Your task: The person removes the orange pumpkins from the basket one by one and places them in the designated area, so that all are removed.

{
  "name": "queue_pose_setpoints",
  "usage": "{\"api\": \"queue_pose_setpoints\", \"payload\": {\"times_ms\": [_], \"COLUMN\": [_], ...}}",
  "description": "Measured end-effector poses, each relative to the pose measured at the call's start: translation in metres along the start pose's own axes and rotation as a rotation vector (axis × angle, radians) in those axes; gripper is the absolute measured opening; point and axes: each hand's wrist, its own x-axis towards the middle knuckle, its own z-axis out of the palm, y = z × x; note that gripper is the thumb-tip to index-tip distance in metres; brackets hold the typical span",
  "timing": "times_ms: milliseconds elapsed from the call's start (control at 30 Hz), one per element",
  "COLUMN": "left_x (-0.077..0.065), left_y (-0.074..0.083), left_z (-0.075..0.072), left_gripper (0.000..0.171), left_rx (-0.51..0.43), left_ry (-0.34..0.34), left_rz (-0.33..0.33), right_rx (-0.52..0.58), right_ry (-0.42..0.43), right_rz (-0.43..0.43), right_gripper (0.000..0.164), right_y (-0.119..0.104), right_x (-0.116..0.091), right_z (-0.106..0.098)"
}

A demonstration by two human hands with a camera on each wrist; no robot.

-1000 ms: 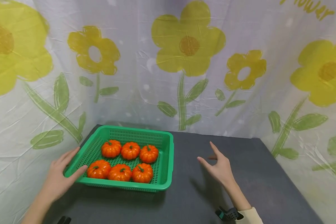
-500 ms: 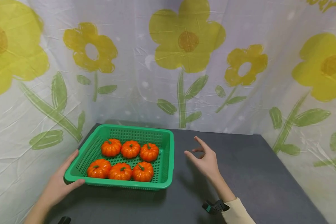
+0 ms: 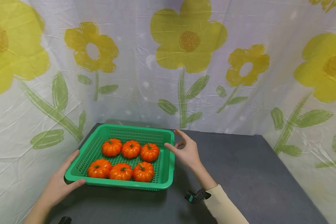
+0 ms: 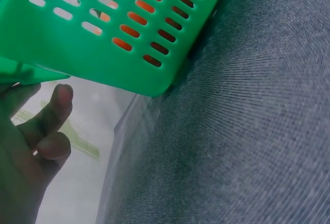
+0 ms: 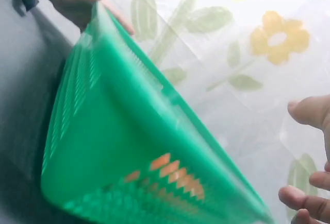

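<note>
A green plastic basket [image 3: 168, 161] with slotted walls stands on the dark table, holding several small orange pumpkins [image 3: 120, 171] in two rows. At its front left corner my left hand [image 3: 56, 186] grips the rim, thumb along the front side and fingers on the left side. From below, the left wrist view shows loosely curled fingers [image 4: 54, 113] by the rim's underside. My right hand [image 3: 188, 152] is at the right rim, thumb and index finger spread, the thumb overlapping the rim in the head view. In the right wrist view a gap separates its fingers [image 5: 309, 110] from the basket.
The dark grey table [image 3: 235, 174] extends to the right of the basket. A white curtain [image 3: 134, 93] printed with yellow flowers encloses the back and both sides, close behind the basket. A black strap device [image 3: 197, 196] sits on the right wrist.
My right hand has moved left across the table to the basket's right rim. My left thumb has come down from over the basket's corner to its front side. Basket and pumpkins stay put.
</note>
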Motion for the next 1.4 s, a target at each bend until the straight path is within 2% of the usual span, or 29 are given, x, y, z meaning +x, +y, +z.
{"api": "queue_pose_setpoints", "payload": {"times_ms": [300,433,600,767,967,1067,1300,1400], "left_x": [-0.001,0.0,0.002,0.0,0.001,0.003,0.002,0.0], "left_y": [0.0,0.001,0.001,-0.001,-0.002,-0.001,-0.002,-0.002], "left_z": [0.0,0.0,0.001,0.002,0.001,0.001,0.001,0.001], "left_gripper": [0.103,0.103,0.103,0.104,0.104,0.104,0.103,0.103], "left_rx": [-0.023,-0.023,-0.025,-0.03,-0.022,-0.019,-0.031,-0.034], "left_ry": [-0.006,-0.013,-0.014,0.001,0.012,0.01,0.012,0.012], "left_rz": [-0.019,-0.032,-0.036,-0.014,0.0,0.004,0.012,0.011], "right_rx": [-0.002,0.033,0.061,0.063,0.092,0.048,-0.181,-0.22], "right_ry": [-0.069,-0.092,-0.106,-0.134,-0.19,-0.212,-0.228,-0.259], "right_rz": [0.022,0.046,0.091,0.142,0.235,0.285,0.36,0.382], "right_gripper": [0.076,0.077,0.077,0.074,0.073,0.074,0.08,0.085], "right_y": [-0.024,-0.028,-0.029,-0.031,-0.035,-0.034,-0.029,-0.028], "right_x": [0.025,0.036,0.047,0.054,0.06,0.059,0.055,0.054], "right_z": [0.025,0.034,0.046,0.059,0.074,0.081,0.093,0.094]}}
